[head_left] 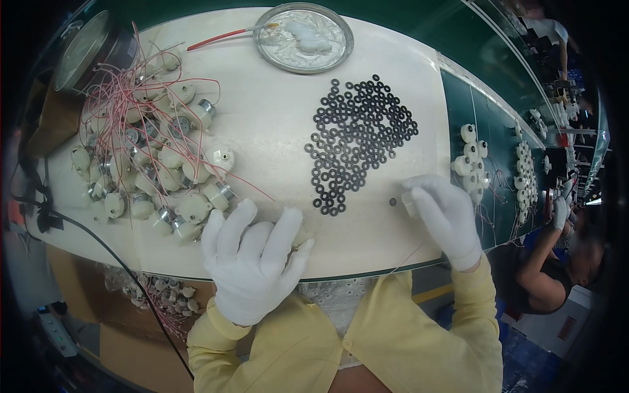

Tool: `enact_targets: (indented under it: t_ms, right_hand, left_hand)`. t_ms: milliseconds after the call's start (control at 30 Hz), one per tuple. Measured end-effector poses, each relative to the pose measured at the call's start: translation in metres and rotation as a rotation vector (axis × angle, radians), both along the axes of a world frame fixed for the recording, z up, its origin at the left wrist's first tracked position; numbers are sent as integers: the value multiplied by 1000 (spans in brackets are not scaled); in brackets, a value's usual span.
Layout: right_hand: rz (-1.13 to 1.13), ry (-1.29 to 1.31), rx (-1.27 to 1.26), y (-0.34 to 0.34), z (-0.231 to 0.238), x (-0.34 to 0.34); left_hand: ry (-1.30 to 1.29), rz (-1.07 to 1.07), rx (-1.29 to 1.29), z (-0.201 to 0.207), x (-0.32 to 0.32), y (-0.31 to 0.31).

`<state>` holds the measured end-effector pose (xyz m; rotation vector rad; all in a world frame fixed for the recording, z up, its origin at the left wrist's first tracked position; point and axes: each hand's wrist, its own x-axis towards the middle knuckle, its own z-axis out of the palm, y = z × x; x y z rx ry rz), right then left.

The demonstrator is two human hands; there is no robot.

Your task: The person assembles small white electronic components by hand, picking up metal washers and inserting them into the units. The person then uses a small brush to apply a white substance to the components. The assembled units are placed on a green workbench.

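Observation:
White gloves cover both hands. My left hand (257, 262) is at the table's near edge, with its thumb and index finger closed round a cream-coloured motor (301, 237) that the fingers partly hide. Further right, my right hand (445, 216) pinches a small cream part (409, 204); most of it is covered, so its kind is unclear. Just left of those fingertips lies a single dark disc (393, 202). Many black ring washers (359, 131) are spread flat beyond the hands. A heap of cream motors (171, 154) with pink wires lies at the left.
A round metal dish (265, 49) of white paste stands at the far side, with a red-handled brush (216, 39) on its rim. A round tin (88, 56) is at far left. Motors (470, 157) stand on the green surface at right. Another person (547, 275) works there.

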<state>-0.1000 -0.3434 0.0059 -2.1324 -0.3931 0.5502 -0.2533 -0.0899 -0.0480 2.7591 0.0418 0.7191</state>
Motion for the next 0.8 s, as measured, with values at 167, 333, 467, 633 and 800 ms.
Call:
enact_targets:
  t_ms: [167,333,467,633,800]
  right_hand:
    - [326,-600,-214,4,-7,0]
    - [495,-917,-382,5,0,-4]
    - [512,-903,-394,3,5,-6]
    - [569,-922,-476,7,16,-7]
    - [709,-954,-603,16,21,-7]
  left_hand:
    - [16,1,1,-1,-1,0]
    - [21,3,5,-2,-3,0]
    - [25,0,4,-3,-4,0]
    - [28,-2,1,-4,-5,1]
    - [41,3,11,-3,-6,1]
